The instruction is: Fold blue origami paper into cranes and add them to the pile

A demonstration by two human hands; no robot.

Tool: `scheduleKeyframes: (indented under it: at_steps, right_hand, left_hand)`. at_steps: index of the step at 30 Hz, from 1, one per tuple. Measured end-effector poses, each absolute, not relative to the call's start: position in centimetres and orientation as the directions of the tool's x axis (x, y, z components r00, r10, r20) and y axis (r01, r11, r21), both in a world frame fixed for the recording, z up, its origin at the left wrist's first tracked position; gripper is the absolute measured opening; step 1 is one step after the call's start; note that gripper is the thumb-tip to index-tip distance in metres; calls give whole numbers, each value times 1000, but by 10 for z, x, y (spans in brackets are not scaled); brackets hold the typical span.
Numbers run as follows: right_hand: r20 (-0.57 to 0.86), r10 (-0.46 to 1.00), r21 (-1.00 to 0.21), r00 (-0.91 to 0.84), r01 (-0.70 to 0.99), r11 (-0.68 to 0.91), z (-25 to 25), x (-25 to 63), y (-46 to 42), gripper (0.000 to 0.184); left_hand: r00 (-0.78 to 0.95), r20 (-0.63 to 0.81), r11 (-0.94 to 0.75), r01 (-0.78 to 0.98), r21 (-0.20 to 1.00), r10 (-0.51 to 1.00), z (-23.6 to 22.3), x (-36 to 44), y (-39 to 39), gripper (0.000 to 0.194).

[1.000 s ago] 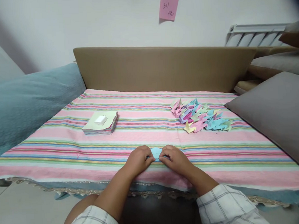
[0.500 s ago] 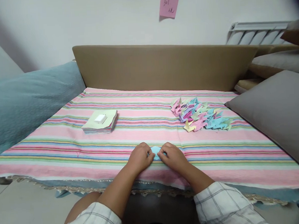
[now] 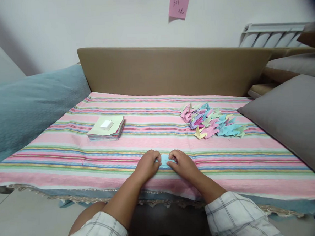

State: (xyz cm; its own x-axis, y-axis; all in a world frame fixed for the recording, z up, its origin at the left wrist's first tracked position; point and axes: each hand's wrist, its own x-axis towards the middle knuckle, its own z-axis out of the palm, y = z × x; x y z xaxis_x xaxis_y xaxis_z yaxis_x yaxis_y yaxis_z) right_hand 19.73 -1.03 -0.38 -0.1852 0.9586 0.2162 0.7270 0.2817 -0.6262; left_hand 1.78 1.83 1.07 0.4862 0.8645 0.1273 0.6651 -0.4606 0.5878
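A small light-blue piece of folded paper [image 3: 164, 161] lies low over the striped cloth, between my two hands. My left hand [image 3: 149, 164] pinches its left side, thumb and fingers bent together. On its right side my right hand [image 3: 183, 163] grips the paper with curled fingers and the thumb at the near edge. Parts of the paper are hidden under the fingers, so its full shape cannot be made out.
A stack of coloured paper sheets [image 3: 105, 134] with a small white block [image 3: 106, 125] on top lies at the left. Folded paper cranes [image 3: 211, 122] are heaped at the right. A grey cushion [image 3: 293, 116] borders the striped cloth [image 3: 69, 166]; a brown backrest [image 3: 170, 71] stands behind.
Both hands stay at the blue paper while the fingers shift along its edges. The paper's visible middle looks more squared than the rounded shape before. The view has tilted slightly.
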Motion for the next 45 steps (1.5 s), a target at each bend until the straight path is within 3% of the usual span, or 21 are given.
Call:
scheduleKeyframes:
  at_steps: [3, 8, 14, 19, 22, 27, 31, 37, 45]
  right_hand:
    - [187, 965, -636, -181, 727, 260, -4, 198, -10, 20]
    - [176, 963, -589, -203, 762, 268, -10, 198, -6, 38]
    - [214, 957, -604, -194, 744, 286, -11, 199, -6, 36]
    - [264, 950, -609, -168, 734, 299, -10, 197, -8, 33]
    - [284, 946, -611, -157, 731, 305, -10, 196, -10, 28]
    - [308, 935, -620, -174, 709, 336, -9, 196, -11, 16]
    - [282, 946, -628, -162, 714, 310, -7, 195, -12, 7]
    - [240, 953, -606, -183, 739, 294, -5, 197, -13, 10]
    - [260, 932, -516, -251, 780, 354, -7, 200, -13, 11]
  left_hand:
    - [551, 162, -525, 602, 602, 818, 8, 18, 17, 22]
    - [552, 212, -577, 658, 483, 807, 7, 19, 8, 31]
    - [513, 253, -570, 705, 421, 820, 11, 22, 1, 16]
    - [395, 234, -459, 754, 470, 889, 6, 23, 5, 5]
    - [331, 289, -438, 735, 518, 898, 3, 22, 7, 24]
    - [354, 279, -448, 755, 478, 893, 6, 22, 5, 21]
    - [320, 246, -401, 794, 458, 915, 8, 22, 3, 31]
    - [378, 209, -432, 799, 419, 902, 8, 22, 3, 11]
    - [410, 207, -459, 788, 411, 888, 8, 21, 5, 12]
